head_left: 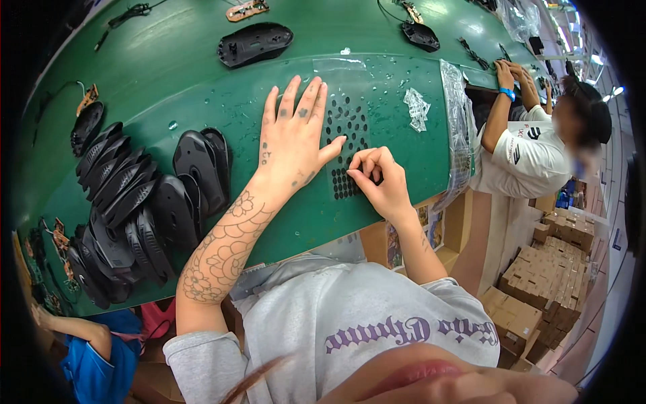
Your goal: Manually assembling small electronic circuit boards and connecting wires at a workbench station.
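My left hand [293, 138] lies flat on the green work surface, fingers stretched out. Its thumb rests on the left side of a clear sheet with rows of small round black stickers [347, 122]. By the sheet's lower right part, my right hand [385, 180] is closed, thumb and forefinger pinched together. What is between those fingertips, if anything, is too small to make out. To the left of my left forearm stands a heap of black computer mouse shells [121, 175]. Several more shells [195, 165] lean together nearer my wrist.
Beyond my left hand lies a black mouse base [254, 46], with a circuit board [247, 10] behind it. Crumpled clear film [417, 109] and a plastic bag [455, 128] lie to the right. A co-worker [538, 145] sits there, near stacked cartons [552, 273]. Another person's blue clothing [101, 360] shows lower left.
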### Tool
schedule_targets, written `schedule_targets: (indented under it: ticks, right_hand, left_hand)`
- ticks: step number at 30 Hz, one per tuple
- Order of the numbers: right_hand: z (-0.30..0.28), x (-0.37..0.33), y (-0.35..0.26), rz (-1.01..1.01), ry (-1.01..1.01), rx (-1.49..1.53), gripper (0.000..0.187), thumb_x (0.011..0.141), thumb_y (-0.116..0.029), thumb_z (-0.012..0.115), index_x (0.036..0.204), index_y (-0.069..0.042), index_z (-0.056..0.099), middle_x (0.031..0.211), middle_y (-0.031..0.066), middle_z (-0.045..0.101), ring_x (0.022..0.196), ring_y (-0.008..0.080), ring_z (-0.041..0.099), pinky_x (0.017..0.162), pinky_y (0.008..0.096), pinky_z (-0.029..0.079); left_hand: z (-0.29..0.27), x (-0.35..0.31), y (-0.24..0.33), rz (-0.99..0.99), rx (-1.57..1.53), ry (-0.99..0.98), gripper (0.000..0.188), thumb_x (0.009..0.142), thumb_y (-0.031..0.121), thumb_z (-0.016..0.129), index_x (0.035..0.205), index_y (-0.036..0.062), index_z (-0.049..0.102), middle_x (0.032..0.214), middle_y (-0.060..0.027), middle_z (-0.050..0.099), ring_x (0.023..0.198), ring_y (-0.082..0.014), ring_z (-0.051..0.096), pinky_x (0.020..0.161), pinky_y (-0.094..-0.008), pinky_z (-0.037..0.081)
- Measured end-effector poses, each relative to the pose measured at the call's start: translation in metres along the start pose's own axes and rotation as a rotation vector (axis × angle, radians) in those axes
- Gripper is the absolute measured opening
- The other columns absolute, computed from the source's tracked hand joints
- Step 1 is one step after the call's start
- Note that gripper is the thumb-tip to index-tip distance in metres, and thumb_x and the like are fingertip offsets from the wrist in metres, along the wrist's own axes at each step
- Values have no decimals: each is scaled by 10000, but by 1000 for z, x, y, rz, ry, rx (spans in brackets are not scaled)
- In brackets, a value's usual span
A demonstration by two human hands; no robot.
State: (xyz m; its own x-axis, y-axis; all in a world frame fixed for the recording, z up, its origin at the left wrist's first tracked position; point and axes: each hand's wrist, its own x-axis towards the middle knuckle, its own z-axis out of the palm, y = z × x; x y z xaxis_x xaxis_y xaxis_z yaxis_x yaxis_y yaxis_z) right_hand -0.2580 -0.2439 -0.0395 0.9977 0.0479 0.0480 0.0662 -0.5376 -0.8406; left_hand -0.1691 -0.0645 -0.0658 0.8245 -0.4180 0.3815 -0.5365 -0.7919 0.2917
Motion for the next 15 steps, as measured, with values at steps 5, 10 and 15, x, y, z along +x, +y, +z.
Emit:
schedule_targets:
  ticks: [5,10,15]
  right_hand:
    - [-2,-2,-2,-7,-27,32,283,794,74,665,819,-83,430,854,23,648,627,95,453,578,215,392]
    - [-14,30,1,27,47,149,284,821,45,655,838,-92,407,863,21,648,617,76,435,565,204,380]
    - [-25,83,20,67,49,242,302,841,39,646,863,-97,377,893,42,646,660,73,453,612,187,402]
  left_hand:
    - [4,2,0,0,-15,7,756,852,491,629,1421,26,452,1506,-73,391,1390,-285,331,1163,-470,220]
    - [2,0,0,-3,-19,18,748,854,482,632,1420,26,454,1505,-66,395,1390,-281,335,1165,-465,217]
    - [2,1,2,-5,-28,7,743,857,478,631,1420,26,454,1508,-59,393,1397,-273,331,1168,-461,212]
